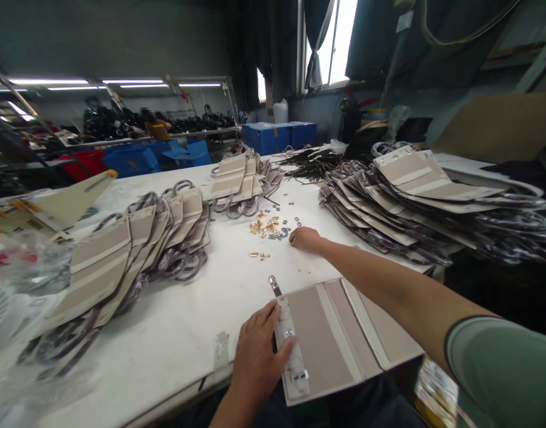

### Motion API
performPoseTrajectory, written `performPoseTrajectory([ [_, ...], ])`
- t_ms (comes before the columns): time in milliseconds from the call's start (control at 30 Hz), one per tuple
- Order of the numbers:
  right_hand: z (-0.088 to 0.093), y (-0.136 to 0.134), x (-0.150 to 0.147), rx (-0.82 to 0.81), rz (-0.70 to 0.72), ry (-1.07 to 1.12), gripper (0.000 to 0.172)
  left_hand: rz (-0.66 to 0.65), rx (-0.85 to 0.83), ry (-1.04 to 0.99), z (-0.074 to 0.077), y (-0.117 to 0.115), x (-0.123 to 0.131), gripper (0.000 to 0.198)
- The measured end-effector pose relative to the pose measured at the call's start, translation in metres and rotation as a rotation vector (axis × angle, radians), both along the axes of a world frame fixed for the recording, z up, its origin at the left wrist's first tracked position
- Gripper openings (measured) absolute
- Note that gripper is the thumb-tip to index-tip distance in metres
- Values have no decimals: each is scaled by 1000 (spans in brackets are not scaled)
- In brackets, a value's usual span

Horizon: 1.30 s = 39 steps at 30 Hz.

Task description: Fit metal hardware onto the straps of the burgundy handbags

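A beige bag panel [319, 336] with pale strips lies open at the table's front edge. My left hand [261, 351] rests on its left border, thumb on top near small metal fittings, fingers at the edge. A dark strap with a metal end [274, 285] sticks out beyond the panel's upper left corner. My right hand [305, 239] reaches to the table's middle with its fingers pinched beside grey metal washers [279, 235]; whatever it holds is too small to make out. Gold-coloured metal pieces [266, 226] lie scattered just left of the washers.
Stacked panels with plastic-wrapped handles stand at the left [107, 255], at the back [237, 178] and at the right [388, 196]. Black straps [315, 160] are piled at the back of the white table [166, 339]. Blue boxes [273, 137] stand beyond it.
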State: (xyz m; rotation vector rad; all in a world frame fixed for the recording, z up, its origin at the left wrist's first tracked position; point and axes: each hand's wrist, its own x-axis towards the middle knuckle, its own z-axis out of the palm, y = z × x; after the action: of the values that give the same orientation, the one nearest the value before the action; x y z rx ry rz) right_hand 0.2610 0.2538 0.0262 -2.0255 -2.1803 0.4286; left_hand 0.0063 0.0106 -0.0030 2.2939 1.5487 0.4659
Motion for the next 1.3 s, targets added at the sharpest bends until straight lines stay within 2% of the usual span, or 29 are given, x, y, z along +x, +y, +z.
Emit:
performPoseTrajectory([
  [233,7,0,-2,-12,45,97,17,7,5,-11,-1,-1,0,64],
  [433,25,-12,10,2,-30,328,17,3,13,-22,0,-1,0,64],
  [567,45,-34,17,-11,-35,468,18,-1,21,-27,0,-1,0,63],
  [667,52,-67,12,-72,35,538,16,-2,37,-42,0,-1,0,61],
  [833,43,-137,-18,-284,182,606,18,-10,56,-61,-1,-3,0,60],
  [933,36,-167,-37,-388,230,603,25,-13,61,-62,-1,-4,0,62],
  [1100,26,-180,-58,-334,173,598,26,-11,73,-84,1,-5,1,63],
  [1300,24,-186,-66,-239,117,551,25,31,67,-116,-3,-4,1,72],
])
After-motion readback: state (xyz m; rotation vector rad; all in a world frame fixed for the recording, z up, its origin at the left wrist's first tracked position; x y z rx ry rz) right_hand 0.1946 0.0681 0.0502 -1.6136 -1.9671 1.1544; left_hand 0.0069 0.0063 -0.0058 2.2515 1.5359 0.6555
